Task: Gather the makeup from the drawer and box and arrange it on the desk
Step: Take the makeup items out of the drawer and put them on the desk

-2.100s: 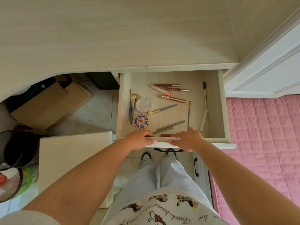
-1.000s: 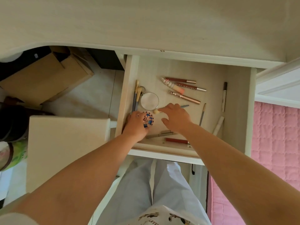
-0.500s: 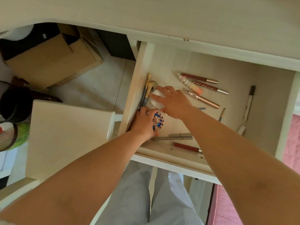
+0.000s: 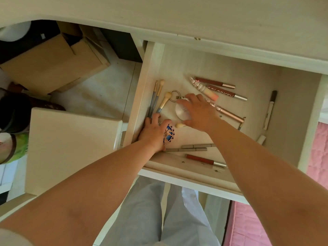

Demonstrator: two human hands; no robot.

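Step in hand: first pickup from the open drawer (image 4: 152, 71), nothing lifted clear yet

Right hand (image 4: 198, 112) over the round compact mirror (image 4: 181, 114), fingers (image 4: 186, 102) spread and curved down round its rim, looks like a grip forming; cannot tell if closed tight. Key ring (image 4: 174, 95) on the mirror's far side, just clear of the fingertips

Left hand (image 4: 154, 132) low at the drawer's left wall, fingers curled round the blue patterned trinket (image 4: 169, 134), fingertips reaching toward the handles of the brushes (image 4: 156, 100) lying along that wall. Small brush tip (image 4: 180, 125) poking out between the two hands

Rest of the makeup untouched on the drawer floor:
- lip gloss tubes (image 4: 221, 89) and peach-tipped tube (image 4: 205, 90) at the back
- rose-gold wand (image 4: 227, 111) angled just right of the right hand
- white pen (image 4: 269, 110) near the right wall
- grey pencils (image 4: 191, 147) and red tube (image 4: 204, 159) near the front edge

Desk (image 4: 177, 13) top above the drawer, nothing arranged on it in view. Cardboard box (image 4: 53, 63) on the floor under the desk, left; contents not visible

Next move, by judgement: lift both hands straight up past the drawer wall, carry to the desk, set down. Mirror is flat and smooth, so needs a rim pinch, likely to slip from a flat palm. Left hand already loaded, adding brushes risks dropping the trinket. Many thin round items left, several trips or a bundled grab needed
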